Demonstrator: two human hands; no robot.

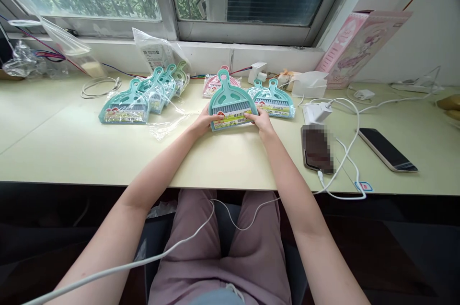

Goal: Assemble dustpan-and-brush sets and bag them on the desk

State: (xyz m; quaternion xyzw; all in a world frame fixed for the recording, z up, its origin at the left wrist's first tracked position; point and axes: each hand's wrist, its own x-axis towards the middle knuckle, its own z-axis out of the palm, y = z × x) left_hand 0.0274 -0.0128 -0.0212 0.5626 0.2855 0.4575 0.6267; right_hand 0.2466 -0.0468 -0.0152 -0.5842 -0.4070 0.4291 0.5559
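A teal mini dustpan-and-brush set (230,101) stands tilted on the pale desk (89,151) in front of me, handle pointing away. My left hand (204,122) grips its lower left corner. My right hand (261,122) grips its lower right corner. Both hands are closed on the set's bottom edge near its yellow label. A row of bagged teal sets (140,99) lies to the left, and another teal set (275,99) lies just right of the held one. A pink set (215,83) lies behind it.
Two phones lie on the right, one (316,147) plugged into a white cable (347,151), the other (387,149) further right. A white charger (316,112), empty plastic bags (158,53) on the sill, a pink box (359,46) and a coiled cable (98,87) are also about.
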